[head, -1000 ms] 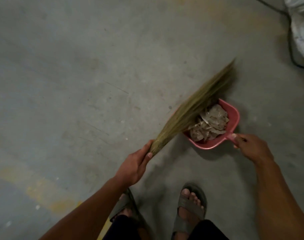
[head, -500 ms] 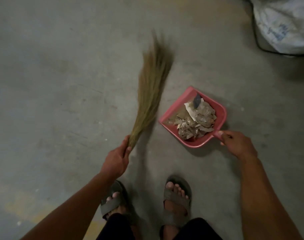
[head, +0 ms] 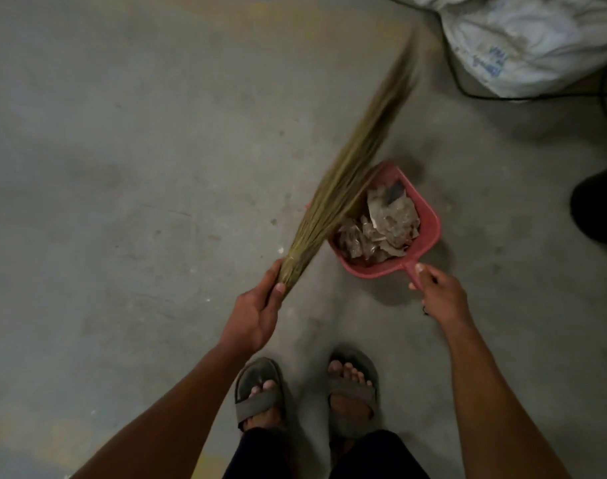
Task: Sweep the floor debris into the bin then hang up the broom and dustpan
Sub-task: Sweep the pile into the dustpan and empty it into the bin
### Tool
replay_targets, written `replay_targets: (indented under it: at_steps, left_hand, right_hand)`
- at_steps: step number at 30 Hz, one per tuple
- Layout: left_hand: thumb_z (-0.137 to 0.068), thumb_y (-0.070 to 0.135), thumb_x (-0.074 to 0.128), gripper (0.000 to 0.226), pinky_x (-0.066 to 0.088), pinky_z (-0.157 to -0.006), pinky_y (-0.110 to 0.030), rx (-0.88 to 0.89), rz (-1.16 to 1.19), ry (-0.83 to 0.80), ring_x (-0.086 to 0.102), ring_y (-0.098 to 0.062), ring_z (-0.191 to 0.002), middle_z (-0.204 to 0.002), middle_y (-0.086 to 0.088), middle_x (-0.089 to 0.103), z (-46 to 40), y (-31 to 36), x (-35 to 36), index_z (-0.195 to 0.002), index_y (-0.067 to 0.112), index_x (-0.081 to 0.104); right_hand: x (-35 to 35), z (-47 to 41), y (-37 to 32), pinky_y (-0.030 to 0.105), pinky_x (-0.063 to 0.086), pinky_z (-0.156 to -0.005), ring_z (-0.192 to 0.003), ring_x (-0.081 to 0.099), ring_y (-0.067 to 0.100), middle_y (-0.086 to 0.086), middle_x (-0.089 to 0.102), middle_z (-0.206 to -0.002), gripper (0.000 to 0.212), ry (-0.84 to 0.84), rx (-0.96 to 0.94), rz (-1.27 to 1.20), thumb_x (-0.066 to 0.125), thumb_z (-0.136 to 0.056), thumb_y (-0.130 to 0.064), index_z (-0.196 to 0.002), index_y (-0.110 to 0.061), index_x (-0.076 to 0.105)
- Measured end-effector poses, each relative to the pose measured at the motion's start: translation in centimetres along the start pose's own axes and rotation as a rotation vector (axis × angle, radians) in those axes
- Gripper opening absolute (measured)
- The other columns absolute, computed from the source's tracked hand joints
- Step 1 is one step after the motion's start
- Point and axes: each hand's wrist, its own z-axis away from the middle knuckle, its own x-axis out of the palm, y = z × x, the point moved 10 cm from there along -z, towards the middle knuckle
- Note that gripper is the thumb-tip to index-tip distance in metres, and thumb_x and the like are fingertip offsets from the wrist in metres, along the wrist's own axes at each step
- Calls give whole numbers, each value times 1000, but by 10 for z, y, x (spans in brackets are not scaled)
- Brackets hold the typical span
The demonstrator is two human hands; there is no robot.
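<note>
My left hand [head: 257,312] grips the bound end of a grass broom [head: 350,181]. Its blurred bristles slant up to the right and lie across the left edge of the dustpan. The red plastic dustpan [head: 430,219] sits on the concrete floor in front of my feet. It holds a heap of crumpled paper and plastic scraps [head: 378,226]. My right hand [head: 436,295] holds the dustpan's short handle at the lower right of the pan.
A white sack [head: 530,39] lies at the top right, with a black cable [head: 474,91] curving round it. A dark object [head: 599,205] shows at the right edge. My sandalled feet [head: 305,392] stand just behind the pan. Bare concrete floor [head: 122,167] spreads to the left.
The broom has swung right, from beside the dustpan to across its left edge. The view has shifted, so more of the white sack shows. My right hand still holds the handle.
</note>
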Motion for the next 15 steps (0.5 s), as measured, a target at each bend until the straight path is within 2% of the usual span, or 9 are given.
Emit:
replay_targets:
  at_steps: [2, 4, 5, 7, 9, 11, 13, 15]
  left_hand:
    - [-109, 49, 40, 52, 50, -74, -19, 1, 10, 34, 65, -7, -86, -105, -2, 69, -4, 18, -16, -160, 48, 28]
    - [-108, 49, 39, 53, 50, -68, -19, 4, 15, 76, 65, -11, -82, -97, -4, 69, -8, 41, -31, -160, 45, 28]
    - [-108, 49, 38, 53, 54, -67, -25, 6, 14, 92, 66, -14, -80, -93, -6, 69, -10, 53, -37, -160, 44, 29]
    - [-108, 48, 39, 53, 56, -76, -34, -1, -10, 113, 69, -25, -83, -96, -10, 72, -16, 75, -42, -161, 42, 30]
    - [-108, 47, 40, 53, 57, -86, -38, -43, -30, 98, 70, -32, -90, -105, -13, 73, -24, 92, -39, -160, 42, 31]
    - [-108, 49, 40, 53, 59, -87, -43, -79, -55, 34, 71, -35, -91, -107, -15, 73, -31, 111, -27, -159, 44, 30]
    - [-107, 51, 39, 51, 63, -76, -47, -101, -79, -59, 71, -37, -83, -105, -17, 73, -32, 135, -12, -157, 50, 29]
    - [-107, 51, 39, 49, 62, -58, -41, -127, -68, -150, 71, -33, -75, -101, -15, 72, -33, 158, 4, -155, 49, 32]
  right_hand:
    - [-19, 19, -5, 52, 58, -84, -70, 61, 19, -5, 79, -83, 42, 65, 11, -36, 54, -104, -55, -126, -27, 77]
    - [-40, 38, -7, 53, 59, -84, -72, 63, 21, -2, 79, -85, 36, 123, 22, -61, 53, -108, -47, -125, -26, 77]
    - [-52, 48, -9, 53, 60, -82, -71, 64, 21, -2, 79, -85, 35, 147, 20, -62, 52, -108, -46, -123, -27, 77]
    - [-75, 65, -14, 48, 59, -72, -65, 63, 24, -2, 78, -85, 30, 176, 18, -76, 51, -110, -42, -117, -25, 75]
    - [-99, 77, -16, 41, 54, -55, -55, 57, 26, 2, 76, -87, 26, 193, 45, -123, 51, -111, -35, -114, -20, 72]
    - [-123, 87, -14, 36, 51, -53, -51, 55, 23, 5, 76, -92, 26, 212, 91, -178, 52, -111, -37, -118, -20, 70]
    - [-147, 94, -13, 34, 51, -53, -52, 55, 19, 6, 76, -96, 27, 221, 132, -223, 52, -111, -40, -119, -21, 69]
    - [-167, 99, -16, 27, 49, -46, -53, 54, 17, 8, 76, -98, 26, 224, 153, -272, 52, -111, -41, -119, -21, 67]
